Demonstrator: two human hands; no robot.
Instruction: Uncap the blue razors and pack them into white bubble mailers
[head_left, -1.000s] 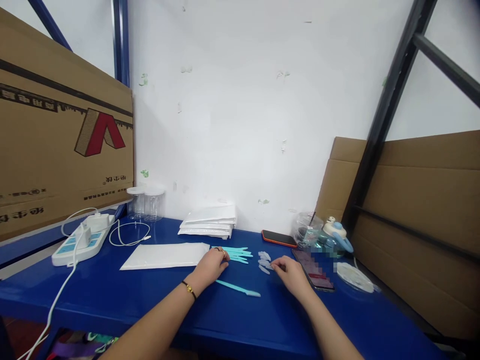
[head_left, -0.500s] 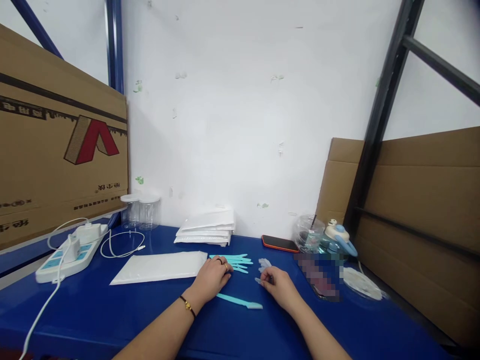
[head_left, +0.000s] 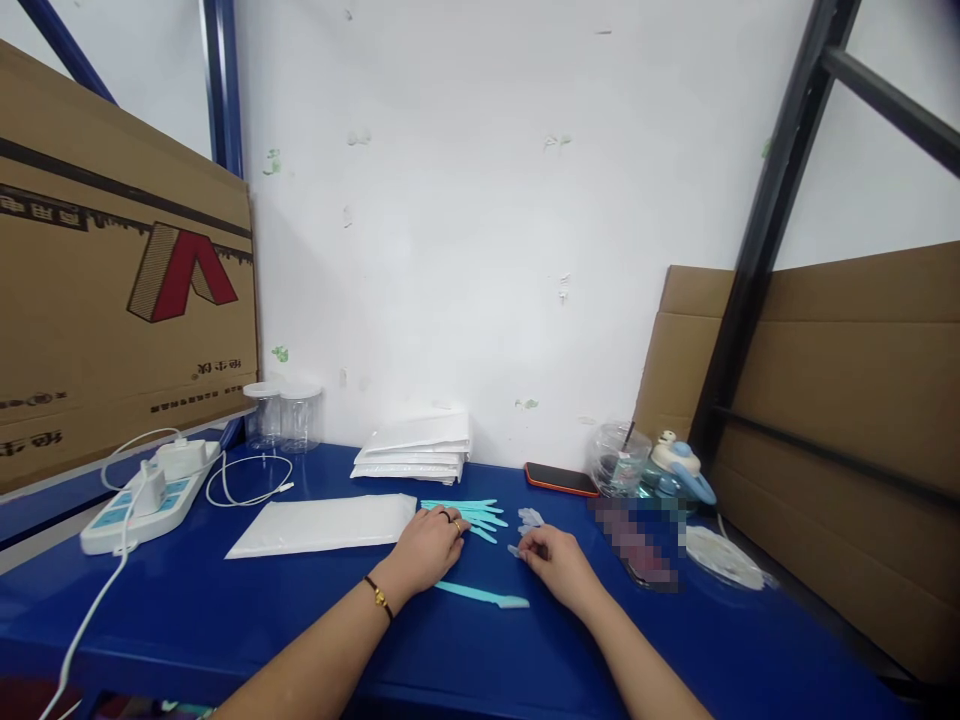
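My left hand (head_left: 433, 545), with rings and a bracelet, rests over several turquoise sticks (head_left: 480, 517) fanned out on the blue table; its fingers look curled down, and what they grip is hidden. A single turquoise stick (head_left: 484, 596) lies nearer the front edge. At the right, my right hand (head_left: 553, 562) has thumb and forefinger pinched at a small translucent piece (head_left: 515, 551). More translucent pieces (head_left: 531, 518) lie just beyond those fingertips. Left of my left hand a white padded envelope (head_left: 322, 525) lies flat.
Behind are a stack of white envelopes (head_left: 412, 450) and an orange-edged phone (head_left: 561, 479). Clear jars (head_left: 300, 420) and a power strip (head_left: 154, 510) stand left. A plastic cup (head_left: 619, 462), a bottle (head_left: 671, 470), a blurred-out object (head_left: 641, 545) and a white round item (head_left: 724, 558) are right.
The view has shifted slightly. My left hand has slid a little over the sticks, and its fingers are somewhat differently bent. My right hand stays pinched near the translucent pieces.
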